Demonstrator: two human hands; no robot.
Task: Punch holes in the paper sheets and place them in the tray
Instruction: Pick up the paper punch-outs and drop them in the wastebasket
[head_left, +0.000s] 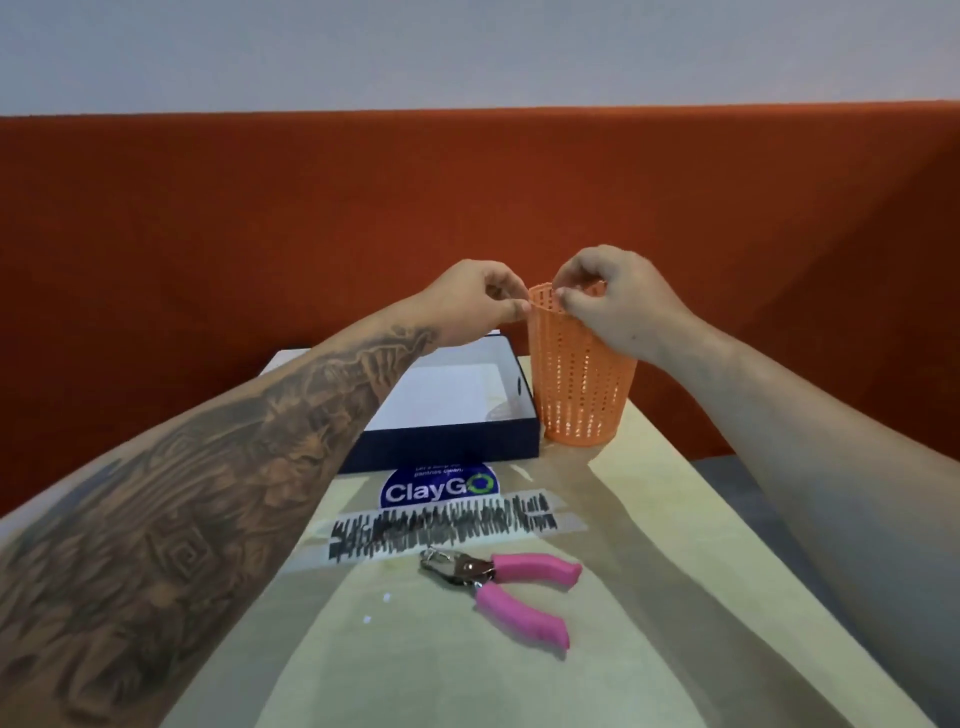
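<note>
An orange perforated basket (584, 384) stands upright at the back of the table, right beside a dark blue tray (447, 447). White paper (441, 395) lies flat inside the tray. My left hand (470, 301) pinches the basket's rim on its left side. My right hand (618, 301) pinches the same rim from above and to the right. What is inside the basket is hidden. A hole punch with pink handles (506, 587) lies unheld on the table nearer to me, jaws pointing left.
The pale wooden table (649, 597) carries a round blue "ClayGo" sticker (439, 488) and a strip of tape with black scribbles (441, 525). Tiny white paper bits (376, 608) lie left of the punch. An orange partition wall (311, 234) rises right behind the table.
</note>
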